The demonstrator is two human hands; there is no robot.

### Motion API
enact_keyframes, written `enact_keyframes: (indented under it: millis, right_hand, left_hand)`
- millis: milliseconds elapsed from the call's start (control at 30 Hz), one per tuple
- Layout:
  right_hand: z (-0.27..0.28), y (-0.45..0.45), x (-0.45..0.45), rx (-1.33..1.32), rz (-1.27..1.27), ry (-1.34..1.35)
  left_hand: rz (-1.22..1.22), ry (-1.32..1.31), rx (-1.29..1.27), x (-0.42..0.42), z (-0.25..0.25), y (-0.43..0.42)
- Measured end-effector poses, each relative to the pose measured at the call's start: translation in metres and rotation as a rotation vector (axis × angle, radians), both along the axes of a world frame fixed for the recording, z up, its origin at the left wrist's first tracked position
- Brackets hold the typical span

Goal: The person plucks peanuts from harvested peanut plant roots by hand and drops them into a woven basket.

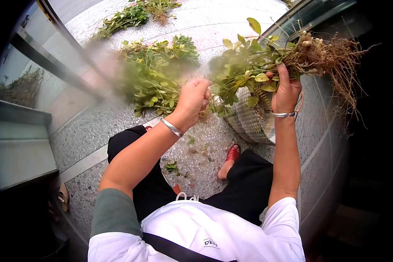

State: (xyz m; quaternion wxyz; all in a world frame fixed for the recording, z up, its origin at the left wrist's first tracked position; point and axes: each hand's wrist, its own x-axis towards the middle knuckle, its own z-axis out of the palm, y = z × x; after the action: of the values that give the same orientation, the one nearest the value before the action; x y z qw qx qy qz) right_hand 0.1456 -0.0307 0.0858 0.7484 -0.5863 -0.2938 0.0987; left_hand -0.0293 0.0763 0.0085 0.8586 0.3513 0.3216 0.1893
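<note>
Fingers of my right hand (287, 91) wrap round the stems of a leafy plant bunch (249, 65), just below its roots. The tangled brown roots (332, 61) stick out to the right, with a few pale pods among them. My left hand (193, 101) is closed at the leafy left end of the bunch; what it grips, if anything, is too small to make out. Behind it a heap of leafy plants (157, 74) lies on the floor, partly blurred. A woven basket (253, 118) stands under the bunch, its opening partly hidden by leaves.
More uprooted plants (124, 19) lie farther off on the speckled floor (85, 131). Loose leaves (172, 167) are scattered between my feet, near a red sandal (233, 153). A glass door frame (52, 56) stands at the left, and a beige shoe (63, 196) lies at lower left.
</note>
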Motion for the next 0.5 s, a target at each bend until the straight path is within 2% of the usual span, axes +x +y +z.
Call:
enact_keyframes:
  millis: [133,200,267,300,367,400,467,500]
  right_hand:
    - [0.062,0.074,0.031,0.278,-0.007,-0.270]
    - [0.083,0.121,0.083,0.118,0.053,-0.642]
    - [0.080,0.166,0.130,-0.405,-0.158,-0.859]
    - [0.068,0.178,0.143,-0.584,-0.295,-0.964]
    - [0.023,0.189,0.174,-0.881,-0.365,-1.025]
    - [-0.005,0.188,0.188,-0.994,-0.299,-0.983]
    - [-0.051,0.165,0.163,-1.224,-0.035,-0.888]
    - [-0.074,0.150,0.143,-1.237,0.044,-0.850]
  left_hand:
    - [-0.044,0.008,-0.032,-0.001,0.001,-0.009]
    - [-0.068,0.054,-0.020,0.001,0.000,-0.012]
    - [-0.101,0.034,-0.043,0.001,-0.006,-0.014]
    - [-0.111,0.043,-0.060,0.000,-0.006,-0.015]
    - [-0.126,0.029,-0.134,-0.002,-0.009,-0.014]
    - [-0.126,0.027,-0.138,-0.003,-0.009,-0.012]
    - [-0.130,0.026,-0.153,-0.004,-0.007,-0.008]
    - [-0.110,0.010,-0.176,-0.003,-0.008,-0.005]
